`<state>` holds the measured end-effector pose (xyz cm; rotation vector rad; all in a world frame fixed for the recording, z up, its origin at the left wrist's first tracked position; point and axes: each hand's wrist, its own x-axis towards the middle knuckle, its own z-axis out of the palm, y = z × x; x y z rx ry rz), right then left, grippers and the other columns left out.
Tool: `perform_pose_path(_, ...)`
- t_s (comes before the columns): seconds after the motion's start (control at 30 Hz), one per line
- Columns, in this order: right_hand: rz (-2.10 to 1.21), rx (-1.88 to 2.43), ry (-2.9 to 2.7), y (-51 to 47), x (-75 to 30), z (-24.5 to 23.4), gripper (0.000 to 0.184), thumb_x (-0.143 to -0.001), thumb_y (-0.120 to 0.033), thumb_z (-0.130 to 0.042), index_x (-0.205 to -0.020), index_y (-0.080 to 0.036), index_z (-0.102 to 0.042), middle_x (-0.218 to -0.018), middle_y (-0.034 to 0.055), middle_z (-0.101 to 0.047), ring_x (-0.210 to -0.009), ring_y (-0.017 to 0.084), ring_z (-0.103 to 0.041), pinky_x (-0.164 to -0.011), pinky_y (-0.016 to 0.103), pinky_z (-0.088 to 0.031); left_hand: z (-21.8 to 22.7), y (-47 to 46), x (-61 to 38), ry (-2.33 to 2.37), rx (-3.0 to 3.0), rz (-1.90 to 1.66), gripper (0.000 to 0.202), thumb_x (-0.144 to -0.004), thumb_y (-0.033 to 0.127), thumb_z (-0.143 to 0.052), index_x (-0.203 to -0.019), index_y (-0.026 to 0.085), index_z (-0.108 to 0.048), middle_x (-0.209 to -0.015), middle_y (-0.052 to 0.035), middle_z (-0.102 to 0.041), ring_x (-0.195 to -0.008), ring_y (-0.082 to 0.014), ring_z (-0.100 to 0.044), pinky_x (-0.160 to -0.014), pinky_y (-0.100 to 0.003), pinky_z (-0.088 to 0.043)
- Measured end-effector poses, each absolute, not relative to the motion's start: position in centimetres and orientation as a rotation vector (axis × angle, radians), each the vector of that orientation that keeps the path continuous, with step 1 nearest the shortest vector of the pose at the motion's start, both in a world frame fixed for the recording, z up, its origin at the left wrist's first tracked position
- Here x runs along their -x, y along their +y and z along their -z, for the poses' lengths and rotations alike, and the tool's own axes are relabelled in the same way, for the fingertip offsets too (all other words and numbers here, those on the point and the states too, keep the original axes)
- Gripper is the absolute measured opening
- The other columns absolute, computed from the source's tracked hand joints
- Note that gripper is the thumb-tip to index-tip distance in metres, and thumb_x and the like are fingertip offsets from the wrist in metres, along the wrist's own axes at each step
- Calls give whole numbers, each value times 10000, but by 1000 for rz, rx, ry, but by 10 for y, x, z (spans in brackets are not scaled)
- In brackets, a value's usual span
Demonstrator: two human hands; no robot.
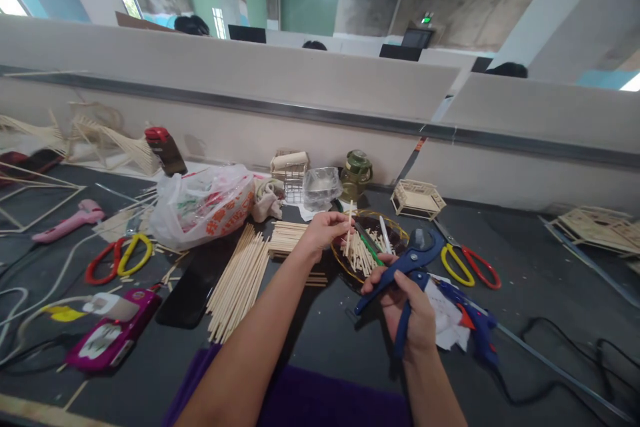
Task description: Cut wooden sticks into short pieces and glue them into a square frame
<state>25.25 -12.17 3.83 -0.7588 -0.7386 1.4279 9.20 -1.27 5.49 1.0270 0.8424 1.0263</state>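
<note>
My left hand (325, 235) pinches a short wooden stick (351, 215) upright between thumb and fingertips, over the near-left side of a round basket (406, 240). Many cut stick pieces (361, 257) lie in the basket, along with a green-and-black pen and a white pen (385, 232). Lower and to the right, my right hand (410, 313) is closed on the handles of a blue pipe cutter (397, 275). The cutter's head points up and right, and its handles are spread apart. Part of the basket is hidden behind the cutter.
Long sticks (239, 290) and a stack of shorter sticks (286, 239) lie left of my arm. Scissors (470, 265), a blue glue gun (467, 313) and its cable are at right. A plastic bag (203, 207), phone (193, 290) and purple power strip (115, 333) lie left.
</note>
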Motion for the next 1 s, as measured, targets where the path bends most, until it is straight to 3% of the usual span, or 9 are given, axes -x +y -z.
perform_pose_path(0.2,-1373,766,-759,-121,-253,-36,326,-846,-320,-537,-1159,-226,-542,-740,14,-618,-683,204,-614,-625,360,-490,-54,-12,-92,851,-1021,-1022,344,-627,357,-749,-838,109,-639,-694,-23,-635,-550,-84,-547,-552,-217,-447)
perform_pose_path(0.4,-1161,813,-780,-123,-251,-37,278,-840,-289,-552,-1108,-212,-559,-734,7,-617,-661,187,-609,-660,371,-484,-46,-7,-95,1133,-1316,-1040,118,-699,227,-625,-781,146,-599,-553,46,-538,-459,-79,-464,-494,-212,-368)
perform_pose_path(0.7,-956,899,-815,-113,-249,-40,269,-823,-312,-571,-1064,-192,-569,-738,9,-618,-643,181,-613,-643,351,-475,-45,-14,-99,1456,-1904,-864,209,-730,246,-608,-936,210,-607,-690,30,-618,-646,-140,-556,-594,-241,-375)
perform_pose_path(0.87,-986,861,-812,-114,-249,-38,268,-833,-299,-564,-1081,-198,-557,-746,10,-614,-671,183,-616,-639,349,-482,-48,-20,-102,1467,-2159,-670,107,-763,238,-581,-856,221,-629,-788,-7,-670,-735,-176,-598,-608,-257,-377)
perform_pose_path(1.0,-1088,844,-791,-118,-259,-39,327,-829,-281,-570,-1145,-210,-526,-749,8,-619,-712,188,-624,-629,333,-494,-49,-29,-111,1444,-2368,-487,135,-770,218,-580,-882,223,-654,-880,-42,-696,-853,-214,-616,-687,-284,-412)
